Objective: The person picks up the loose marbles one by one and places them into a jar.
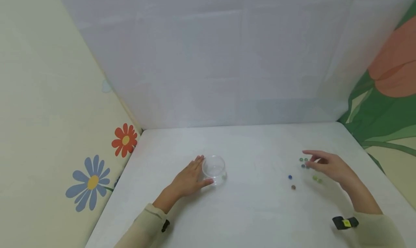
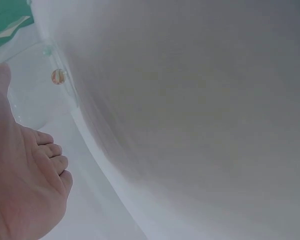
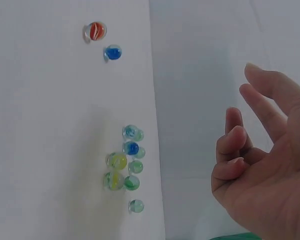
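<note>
A clear round cup (image 1: 213, 174) stands on the white table, with my left hand (image 1: 188, 178) against its left side, fingers straight and thumb along the near side. The left wrist view shows an orange-and-white marble (image 2: 58, 76) and a greenish one (image 2: 47, 51) within the cup (image 2: 32, 95), beside my left hand (image 2: 27, 185). My right hand (image 1: 333, 168) hovers over several marbles at the right. In the right wrist view its thumb and forefinger stand apart with nothing between them, the other fingers loosely bent (image 3: 270, 165). Green, blue and yellow-green marbles (image 3: 117, 161) lie clustered there.
A blue marble (image 1: 290, 177) and a red-brown marble (image 1: 293, 187) lie between the cup and the cluster. White cloth (image 1: 234, 67) rises behind the table (image 1: 247, 212). Flower-patterned cloth (image 1: 42, 132) hangs on both sides.
</note>
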A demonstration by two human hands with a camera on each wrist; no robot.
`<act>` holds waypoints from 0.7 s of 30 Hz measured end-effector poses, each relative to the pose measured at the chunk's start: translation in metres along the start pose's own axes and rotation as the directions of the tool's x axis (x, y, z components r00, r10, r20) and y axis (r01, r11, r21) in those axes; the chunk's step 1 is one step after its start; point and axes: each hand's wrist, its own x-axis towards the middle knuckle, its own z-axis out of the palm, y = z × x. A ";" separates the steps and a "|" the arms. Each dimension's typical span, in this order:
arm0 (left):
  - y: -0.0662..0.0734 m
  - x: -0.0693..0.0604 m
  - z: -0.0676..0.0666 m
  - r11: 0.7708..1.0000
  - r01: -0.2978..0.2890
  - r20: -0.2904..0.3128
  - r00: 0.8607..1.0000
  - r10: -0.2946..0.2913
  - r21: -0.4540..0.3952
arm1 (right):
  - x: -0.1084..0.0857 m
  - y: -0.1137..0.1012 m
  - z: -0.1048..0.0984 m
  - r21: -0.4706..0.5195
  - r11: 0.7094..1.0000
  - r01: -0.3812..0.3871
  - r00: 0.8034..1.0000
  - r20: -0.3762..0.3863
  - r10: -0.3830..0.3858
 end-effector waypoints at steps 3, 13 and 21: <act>0.000 0.000 0.001 1.000 0.000 -0.007 1.000 0.000 -0.001 | -0.001 0.009 -0.004 -0.012 1.000 -0.026 1.000 -0.003 0.026; 0.002 0.000 0.000 1.000 -0.001 0.001 1.000 0.001 0.004 | -0.005 0.040 -0.015 -0.011 0.999 -0.030 0.999 -0.017 0.030; 0.003 0.000 0.000 0.999 0.029 0.020 0.999 -0.029 0.020 | -0.006 0.062 -0.022 -0.032 0.999 -0.037 0.999 -0.001 0.037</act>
